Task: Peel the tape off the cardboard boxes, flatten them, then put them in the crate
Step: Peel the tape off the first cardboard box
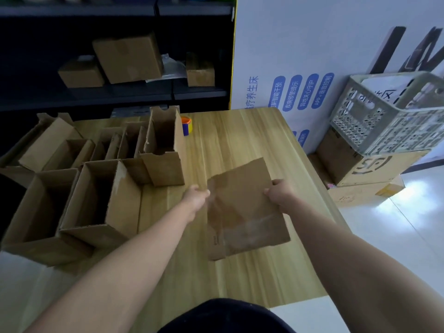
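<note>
A flattened brown cardboard box [242, 210] is held above the wooden table [240, 140], a strip of clear tape showing near its lower end. My left hand [195, 197] grips its left edge and my right hand [280, 192] grips its right edge. Several open cardboard boxes [96, 195] stand on the left part of the table, one tall box [165, 145] upright behind them. The grey plastic crate [389, 114] sits at the right, off the table, on stacked cartons.
A roll of tape [187, 126] with an orange core lies behind the tall box. Stacked cartons [360, 171] stand on the floor under the crate. A dark shelf [120, 92] at the back holds more boxes. A large white printed carton [312, 44] stands behind the table.
</note>
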Demonstrator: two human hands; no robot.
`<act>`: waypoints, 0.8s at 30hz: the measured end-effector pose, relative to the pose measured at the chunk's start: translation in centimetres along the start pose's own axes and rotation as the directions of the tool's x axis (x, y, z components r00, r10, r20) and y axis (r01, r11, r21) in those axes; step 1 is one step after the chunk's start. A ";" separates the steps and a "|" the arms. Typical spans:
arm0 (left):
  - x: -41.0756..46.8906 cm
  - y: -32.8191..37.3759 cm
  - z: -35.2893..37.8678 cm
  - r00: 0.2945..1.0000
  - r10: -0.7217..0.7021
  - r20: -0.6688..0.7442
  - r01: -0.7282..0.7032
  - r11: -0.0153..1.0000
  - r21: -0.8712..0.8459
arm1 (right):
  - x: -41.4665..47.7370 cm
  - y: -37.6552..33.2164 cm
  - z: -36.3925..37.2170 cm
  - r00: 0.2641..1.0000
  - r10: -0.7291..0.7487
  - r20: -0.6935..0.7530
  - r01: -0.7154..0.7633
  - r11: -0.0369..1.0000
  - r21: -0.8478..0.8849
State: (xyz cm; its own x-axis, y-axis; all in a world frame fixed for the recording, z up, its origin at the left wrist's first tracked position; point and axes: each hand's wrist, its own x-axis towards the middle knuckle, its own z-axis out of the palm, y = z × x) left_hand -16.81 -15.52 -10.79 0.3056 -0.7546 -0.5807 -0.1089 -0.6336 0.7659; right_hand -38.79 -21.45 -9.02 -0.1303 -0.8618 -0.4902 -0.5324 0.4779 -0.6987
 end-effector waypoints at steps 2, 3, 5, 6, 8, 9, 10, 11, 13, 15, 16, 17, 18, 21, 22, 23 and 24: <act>0.1 -1.3 1.0 0.990 0.079 0.114 -0.103 0.969 0.224 | 0.6 0.4 0.8 0.999 -0.032 -0.020 0.031 0.999 -0.042; 0.1 -1.9 1.5 0.979 0.070 0.193 -0.126 0.946 0.299 | 0.8 0.7 1.2 0.999 -0.041 -0.008 0.041 0.998 -0.055; 0.1 -2.8 2.1 0.951 0.004 0.309 -0.140 0.897 0.420 | 1.2 1.3 1.9 0.996 -0.086 0.039 0.089 0.991 -0.103; 0.1 -3.2 2.3 0.942 -0.023 0.336 -0.143 0.875 0.462 | 1.3 1.6 2.2 0.991 -0.112 0.067 0.122 0.979 -0.163; 0.5 -3.7 2.7 0.934 -0.051 0.354 -0.151 0.841 0.520 | 1.5 2.1 3.1 0.976 -0.159 0.150 0.199 0.929 -0.311; 0.7 -3.8 2.9 0.932 -0.059 0.357 -0.156 0.825 0.543 | 1.4 2.3 3.5 0.964 -0.161 0.212 0.233 0.897 -0.376; 1.0 -4.0 3.1 0.929 -0.063 0.364 -0.168 0.806 0.567 | 1.4 2.6 4.0 0.948 -0.143 0.284 0.260 0.863 -0.433; 1.3 -4.1 3.2 0.925 -0.063 0.375 -0.189 0.780 0.596 | 1.3 2.9 4.5 0.933 -0.110 0.342 0.276 0.828 -0.488; 1.8 -4.3 3.4 0.918 -0.050 0.394 -0.237 0.727 0.645 | 1.3 3.2 5.1 0.913 -0.045 0.405 0.299 0.749 -0.591; 2.3 -4.4 3.6 0.916 -0.028 0.399 -0.262 0.713 0.651 | 1.5 3.3 5.1 0.908 -0.024 0.417 0.309 0.710 -0.633; 2.5 -4.3 3.7 0.918 -0.011 0.396 -0.267 0.720 0.640 | 1.6 3.2 5.0 0.908 -0.025 0.419 0.315 0.699 -0.642; 2.6 -4.1 3.7 0.923 0.010 0.385 -0.268 0.736 0.622 | 1.8 2.9 4.9 0.906 -0.031 0.423 0.327 0.686 -0.650; 2.5 -3.7 3.7 0.930 0.040 0.366 -0.268 0.756 0.597 | 1.9 2.4 4.8 0.907 -0.050 0.418 0.332 0.694 -0.639; 2.0 -1.8 2.9 0.961 0.164 0.225 -0.255 0.839 0.480 | 1.8 -0.3 4.9 0.905 -0.155 0.397 0.381 0.713 -0.589; 1.7 -0.9 2.3 0.962 0.219 0.161 -0.270 0.848 0.457 | 1.7 -1.6 5.1 0.901 -0.221 0.373 0.410 0.712 -0.569; 1.4 0.0 1.5 0.953 0.286 0.095 -0.298 0.840 0.453 | 1.7 -3.0 5.5 0.889 -0.290 0.355 0.449 0.706 -0.548; 1.0 0.8 0.5 0.932 0.362 0.031 -0.334 0.821 0.463 | 1.6 -4.6 5.9 0.867 -0.360 0.344 0.495 0.702 -0.513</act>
State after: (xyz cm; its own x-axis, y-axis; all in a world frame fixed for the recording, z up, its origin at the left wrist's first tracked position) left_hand -17.09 -16.89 -10.87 0.2163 -0.9375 -0.2728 -0.6292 -0.3474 0.6953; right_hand -31.59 -23.97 -9.69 0.3662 -0.8612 -0.3524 -0.8669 -0.1781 -0.4657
